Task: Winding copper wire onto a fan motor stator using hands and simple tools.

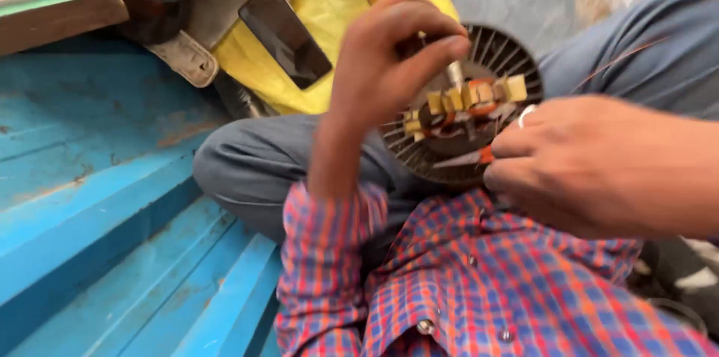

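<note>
close to the camera, a red and blue checked shirt (479,282) fills the bottom of the view, buttons showing. just above it the right hand (599,166) comes in from the right, fingers curled narrow and pinched near the lower edge of a round motor core (468,106); it seems to grip a thin strand of copper wire (614,65) that trails off to the upper right, though blur hides the exact grip. the left hand (389,57) is raised over the core, fingers bent and closed on its top rim, thumb pressing toward the middle. the core rests on the lap, against grey trousers (255,162), its slotted ring dark, with tan paper wedges and orange windings at the centre. doing this well, i'd judge, means steadying the core firmly with the left hand and keeping the wire taut and square to its slot. further off to the left lies blue painted floor (97,215). beyond, a dark phone (284,35) lies on yellow cloth (329,12).
</note>
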